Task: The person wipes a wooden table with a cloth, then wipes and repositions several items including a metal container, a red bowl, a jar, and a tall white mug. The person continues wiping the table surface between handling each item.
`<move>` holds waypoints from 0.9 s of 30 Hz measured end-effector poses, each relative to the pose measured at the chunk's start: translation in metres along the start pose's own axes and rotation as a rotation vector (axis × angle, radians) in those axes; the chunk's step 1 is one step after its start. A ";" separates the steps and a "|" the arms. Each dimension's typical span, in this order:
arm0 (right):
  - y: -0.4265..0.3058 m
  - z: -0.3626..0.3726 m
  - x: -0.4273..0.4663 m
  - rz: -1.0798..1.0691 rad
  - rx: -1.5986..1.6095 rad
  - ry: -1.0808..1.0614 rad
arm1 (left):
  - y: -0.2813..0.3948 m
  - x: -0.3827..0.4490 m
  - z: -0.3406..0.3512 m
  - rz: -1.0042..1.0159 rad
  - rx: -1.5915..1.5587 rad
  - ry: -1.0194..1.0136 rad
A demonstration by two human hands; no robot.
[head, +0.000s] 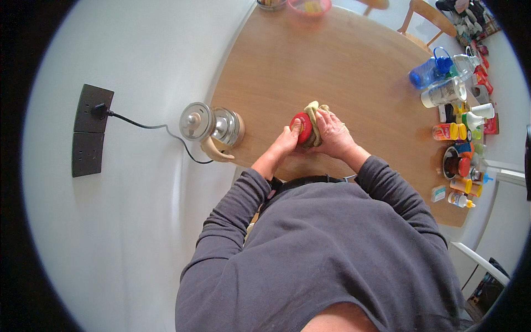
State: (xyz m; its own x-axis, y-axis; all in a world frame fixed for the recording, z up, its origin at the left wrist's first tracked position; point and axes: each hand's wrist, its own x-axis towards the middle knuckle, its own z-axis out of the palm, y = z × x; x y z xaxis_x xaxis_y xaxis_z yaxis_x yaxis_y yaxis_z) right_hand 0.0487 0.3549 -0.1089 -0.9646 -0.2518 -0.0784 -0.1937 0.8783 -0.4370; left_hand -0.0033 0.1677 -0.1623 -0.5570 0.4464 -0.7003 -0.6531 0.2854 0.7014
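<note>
Close in front of my body, over the near edge of the wooden table (327, 62), I hold a jar with a round red lid (305, 126). My left hand (284, 143) grips it from the left, its thumb lying on the lid. A yellowish-brown cloth (314, 120) is bunched against the jar's right side. My right hand (334, 135) presses this cloth to the jar, fingers curled over its folds. Most of the jar's body is hidden by the hands and the cloth.
Left of my hands stands a glass electric kettle (224, 128) with a beige handle, its cord near the wall socket (93, 110). Along the right edge are a blue water bottle (427, 74), a paper-towel roll (442, 93) and several jars. A pink basket (309, 10) sits at the far end.
</note>
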 end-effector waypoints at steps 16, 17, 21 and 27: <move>0.017 -0.002 -0.007 0.028 0.162 -0.053 | -0.006 0.010 0.024 0.465 0.363 0.324; 0.019 -0.001 -0.010 0.007 0.169 -0.019 | -0.008 0.014 0.022 0.452 0.319 0.313; 0.031 0.002 -0.024 0.109 0.564 0.016 | -0.001 0.007 0.018 0.421 0.170 0.253; 0.011 -0.015 -0.035 -0.159 0.522 0.593 | 0.055 -0.053 0.017 0.177 -0.203 0.020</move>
State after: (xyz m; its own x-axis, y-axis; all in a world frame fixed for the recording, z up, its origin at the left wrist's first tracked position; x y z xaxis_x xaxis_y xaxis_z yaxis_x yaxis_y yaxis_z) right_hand 0.0773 0.3797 -0.0979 -0.8954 0.0285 0.4444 -0.3693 0.5104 -0.7766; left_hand -0.0014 0.1741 -0.0842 -0.6807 0.4564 -0.5730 -0.6330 0.0271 0.7737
